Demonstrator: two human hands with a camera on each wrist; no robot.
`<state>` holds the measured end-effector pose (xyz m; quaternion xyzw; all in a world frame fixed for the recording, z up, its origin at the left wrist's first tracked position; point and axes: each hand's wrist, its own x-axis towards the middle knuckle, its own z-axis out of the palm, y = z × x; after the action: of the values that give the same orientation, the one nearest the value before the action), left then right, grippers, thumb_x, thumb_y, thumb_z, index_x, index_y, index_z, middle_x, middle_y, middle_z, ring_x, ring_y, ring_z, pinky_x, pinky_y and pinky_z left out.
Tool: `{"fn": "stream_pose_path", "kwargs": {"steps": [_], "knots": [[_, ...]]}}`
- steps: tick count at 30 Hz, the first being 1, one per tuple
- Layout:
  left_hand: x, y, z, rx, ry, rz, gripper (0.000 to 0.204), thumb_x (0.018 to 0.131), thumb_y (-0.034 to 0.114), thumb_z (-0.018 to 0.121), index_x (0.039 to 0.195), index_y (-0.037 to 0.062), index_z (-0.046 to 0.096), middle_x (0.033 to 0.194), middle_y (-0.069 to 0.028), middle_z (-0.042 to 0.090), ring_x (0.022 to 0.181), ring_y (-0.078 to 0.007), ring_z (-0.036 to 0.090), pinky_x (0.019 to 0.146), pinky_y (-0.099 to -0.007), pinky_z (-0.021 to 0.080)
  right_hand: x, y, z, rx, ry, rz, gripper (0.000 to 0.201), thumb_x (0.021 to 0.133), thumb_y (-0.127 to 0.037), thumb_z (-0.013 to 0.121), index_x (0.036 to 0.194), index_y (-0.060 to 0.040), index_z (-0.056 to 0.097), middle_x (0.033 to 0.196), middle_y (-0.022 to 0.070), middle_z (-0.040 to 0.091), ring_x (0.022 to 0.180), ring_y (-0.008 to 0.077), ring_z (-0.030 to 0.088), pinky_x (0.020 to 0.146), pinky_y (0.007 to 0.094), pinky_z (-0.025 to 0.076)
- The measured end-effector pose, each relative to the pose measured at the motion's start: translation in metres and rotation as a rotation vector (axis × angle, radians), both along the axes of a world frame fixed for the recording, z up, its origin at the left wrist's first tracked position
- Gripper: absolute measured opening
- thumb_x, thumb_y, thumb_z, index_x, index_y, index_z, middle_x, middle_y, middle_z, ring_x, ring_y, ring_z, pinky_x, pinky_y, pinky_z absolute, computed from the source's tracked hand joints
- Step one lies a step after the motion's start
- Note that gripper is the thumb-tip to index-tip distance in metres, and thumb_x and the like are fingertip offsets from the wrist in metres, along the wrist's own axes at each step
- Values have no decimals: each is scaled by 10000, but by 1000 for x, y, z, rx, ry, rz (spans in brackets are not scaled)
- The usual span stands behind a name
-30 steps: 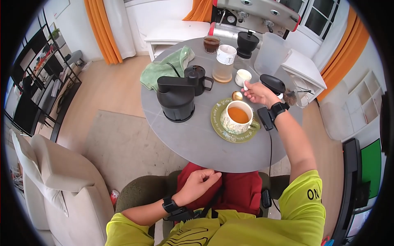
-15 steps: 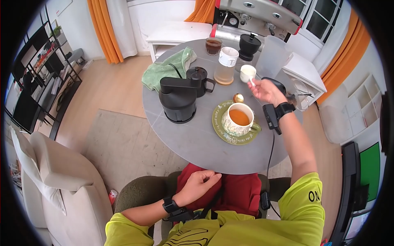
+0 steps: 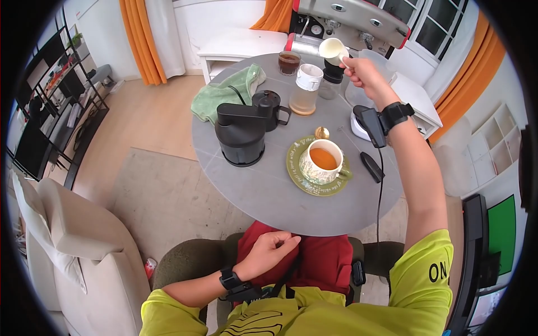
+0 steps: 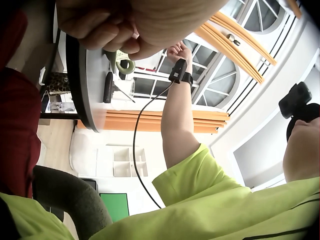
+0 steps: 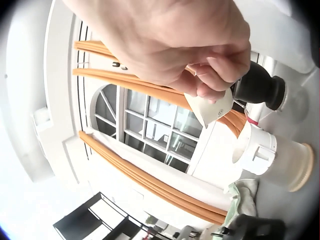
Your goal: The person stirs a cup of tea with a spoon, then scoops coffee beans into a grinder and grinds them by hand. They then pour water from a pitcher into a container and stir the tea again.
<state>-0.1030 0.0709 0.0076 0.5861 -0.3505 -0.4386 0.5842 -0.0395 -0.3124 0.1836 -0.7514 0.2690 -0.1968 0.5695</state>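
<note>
My right hand (image 3: 364, 75) pinches the handle of a small white cup (image 3: 333, 50), holding it tilted high over the far side of the table. In the right wrist view the cup (image 5: 212, 107) hangs below my curled fingers, beside a glass jar with a white collar (image 5: 257, 152). Some pale liquid stands low in that jar (image 3: 306, 92). Nearer me, a patterned teacup (image 3: 319, 171) of orange-brown drink sits on a green saucer (image 3: 294, 176), with a spoon (image 3: 321, 133) at its far edge. My left hand (image 3: 270, 255) rests on my lap, fingers loosely curled and holding nothing.
On the round grey table (image 3: 252, 201) stand a black kettle (image 3: 240, 137), a black lidded pot (image 3: 268, 106), a green towel (image 3: 230, 92) and a glass of dark drink (image 3: 289, 63). A black elongated object (image 3: 371, 167) lies right of the saucer. An espresso machine (image 3: 353, 22) stands behind.
My right hand has lifted the white cup from low over the table up and away from me, and the cup now tips. The black object by the saucer has come into view. My left hand stays still.
</note>
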Motion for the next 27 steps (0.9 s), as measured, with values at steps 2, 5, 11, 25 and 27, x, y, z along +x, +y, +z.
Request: {"fn": "stream_pose_path", "kwargs": {"steps": [2, 5, 11, 25, 27], "knots": [[0, 0, -2, -2, -8, -3, 341, 946, 178, 570, 673, -4, 475, 598, 15, 381, 607, -44, 334, 533, -245, 341, 11, 2, -8, -242, 95, -68, 251, 908, -282, 545, 879, -38, 597, 611, -47, 448, 511, 55, 326, 458, 239, 252], [0, 1, 0, -7, -10, -1, 348, 944, 178, 572, 666, -2, 467, 590, 17, 379, 599, -44, 331, 523, -248, 336, 25, -6, -20, -527, 194, -133, 303, 851, -311, 566, 800, -27, 660, 707, 86, 641, 611, 201, 591, 579, 359, 442], [-1, 1, 0, -5, -14, 3, 349, 943, 176, 573, 665, -3, 463, 583, 18, 370, 591, -45, 322, 516, -248, 331, 31, 13, -23, -961, 386, -229, 356, 880, -334, 525, 908, -11, 674, 970, 152, 683, 896, 376, 634, 782, 472, 480], [-2, 1, -1, -7, -5, -7, 391, 963, 186, 551, 633, 54, 386, 623, 77, 310, 604, -24, 272, 516, -236, 276, 18, 29, -11, -1356, 126, -349, 291, 915, -287, 517, 909, -12, 610, 803, 196, 665, 765, 369, 647, 656, 478, 496], [-2, 1, -2, 1, -34, 0, 347, 943, 189, 574, 676, -9, 475, 588, 7, 375, 597, -45, 325, 518, -250, 333, 16, 31, -6, -1368, 83, -373, 289, 915, -288, 517, 906, -14, 608, 791, 197, 663, 752, 367, 647, 648, 477, 496]]}}
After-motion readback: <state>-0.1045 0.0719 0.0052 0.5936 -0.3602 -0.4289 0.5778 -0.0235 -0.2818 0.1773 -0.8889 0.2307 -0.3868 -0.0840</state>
